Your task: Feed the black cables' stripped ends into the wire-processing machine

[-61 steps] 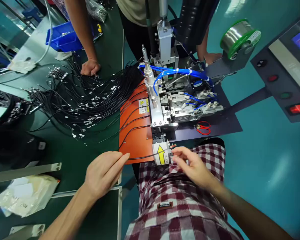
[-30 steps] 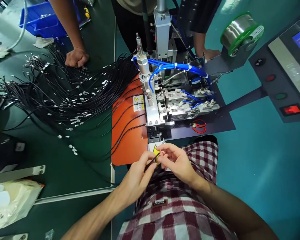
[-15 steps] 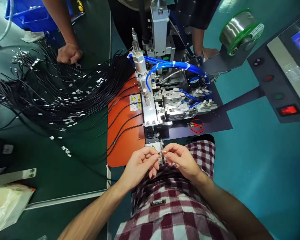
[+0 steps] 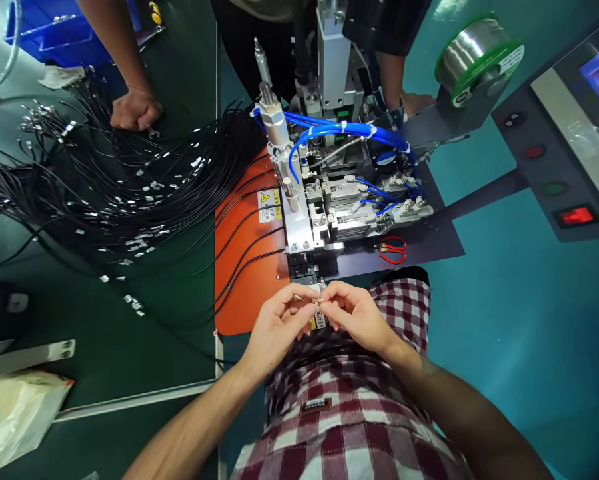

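— At the near end of the machine (image 4: 329, 200), just over the little block with the yellow label (image 4: 318, 323), what is that between the fingers?

— A small wire end (image 4: 320, 304), orange at the tip. It sits right where the two hands meet, above the lap of the checked shirt (image 4: 349, 413) and just off the near edge of the orange mat (image 4: 244, 267).

— And the surface round it?

— The mat lies on a dark green bench (image 4: 169, 347). A big fan of black cables (image 4: 104, 193) with metal tags spreads over the bench to the left, and a few of them cross the mat into the machine. Red-handled snips (image 4: 392, 251) lie on the dark plate to the right of the machine. Blue hoses (image 4: 339, 127) loop over its top, and a spool of solder wire (image 4: 474, 60) stands behind. A panel with a lit red switch (image 4: 576, 215) is off to the right. The floor (image 4: 529, 320) is teal.

— The hands?

— The left hand (image 4: 279, 323) is pinched closed, thumb and forefinger on the wire end from the left. The right hand (image 4: 359, 317) pinches it from the other side, with its other fingers curled under. The fingertips of the two hands nearly touch.

— Anyone else?

— Across the bench another person's hand (image 4: 135, 110) rests as a fist on the cables, near a blue bin (image 4: 59, 33). A plastic bag (image 4: 14, 407) lies at the near left corner.
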Demonstrator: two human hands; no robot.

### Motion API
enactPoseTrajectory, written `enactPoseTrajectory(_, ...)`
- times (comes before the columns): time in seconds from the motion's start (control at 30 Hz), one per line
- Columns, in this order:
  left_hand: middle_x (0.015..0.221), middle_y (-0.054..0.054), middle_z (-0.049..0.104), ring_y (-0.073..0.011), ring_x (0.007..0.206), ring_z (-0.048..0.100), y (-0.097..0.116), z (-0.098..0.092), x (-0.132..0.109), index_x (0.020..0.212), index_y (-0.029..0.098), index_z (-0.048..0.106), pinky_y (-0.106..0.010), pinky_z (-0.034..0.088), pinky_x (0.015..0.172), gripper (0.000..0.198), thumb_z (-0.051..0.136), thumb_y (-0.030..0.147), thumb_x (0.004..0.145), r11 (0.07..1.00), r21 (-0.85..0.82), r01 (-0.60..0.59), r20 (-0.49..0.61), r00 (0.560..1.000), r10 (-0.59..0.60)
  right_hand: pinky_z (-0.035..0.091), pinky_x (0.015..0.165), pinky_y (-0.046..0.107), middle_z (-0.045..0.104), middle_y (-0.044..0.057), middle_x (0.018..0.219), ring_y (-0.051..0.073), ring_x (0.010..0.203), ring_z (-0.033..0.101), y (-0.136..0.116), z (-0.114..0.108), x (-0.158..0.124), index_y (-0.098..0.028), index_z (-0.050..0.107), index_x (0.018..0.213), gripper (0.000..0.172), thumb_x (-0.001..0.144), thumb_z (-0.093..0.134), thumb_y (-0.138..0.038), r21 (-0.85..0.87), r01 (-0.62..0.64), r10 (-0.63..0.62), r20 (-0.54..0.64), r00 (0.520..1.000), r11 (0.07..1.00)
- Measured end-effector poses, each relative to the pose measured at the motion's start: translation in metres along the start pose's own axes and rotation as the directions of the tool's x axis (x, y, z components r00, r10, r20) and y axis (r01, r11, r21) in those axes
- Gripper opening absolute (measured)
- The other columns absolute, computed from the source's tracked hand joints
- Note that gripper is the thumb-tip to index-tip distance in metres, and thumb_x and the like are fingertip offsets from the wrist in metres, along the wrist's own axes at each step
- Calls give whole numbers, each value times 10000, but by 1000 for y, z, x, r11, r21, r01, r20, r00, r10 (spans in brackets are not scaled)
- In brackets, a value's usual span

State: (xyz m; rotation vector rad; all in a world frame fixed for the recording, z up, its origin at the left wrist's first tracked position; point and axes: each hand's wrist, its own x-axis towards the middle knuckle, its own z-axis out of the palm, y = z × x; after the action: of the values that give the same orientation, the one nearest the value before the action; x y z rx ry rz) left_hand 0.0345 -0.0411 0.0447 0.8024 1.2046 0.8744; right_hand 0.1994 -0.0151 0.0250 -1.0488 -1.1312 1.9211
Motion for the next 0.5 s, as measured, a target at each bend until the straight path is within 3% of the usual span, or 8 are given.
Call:
enactPoseTrajectory(0.13,609,26,542,-60,522,457,-1,10,3,785,146,620,-182,352,496,175,688,306,804,988,-151,-40,-93,995,26,381,474,207,506,-11,718,82,545,459,-1,0,0,-169,585,775,176,839,636,-325,-200,72,-84,-51,995,977)
enactPoseTrajectory(0.3,562,49,478,-48,513,382,-3,18,6,793,143,634,-172,301,494,159,693,291,799,950,-304,-70,-155,988,23,404,516,219,534,16,769,110,622,489,8,8,1,-181,576,799,131,880,585,-283,-297,142,-189,-134,973,944)
enactPoseTrajectory(0.5,640,15,559,-64,562,461,1,9,5,996,145,678,-181,360,529,266,710,304,784,983,-177,53,-48,997,-62,423,599,253,541,20,784,136,699,516,10,11,1,-187,581,792,103,888,563,-219,-407,228,-317,-166,934,884)
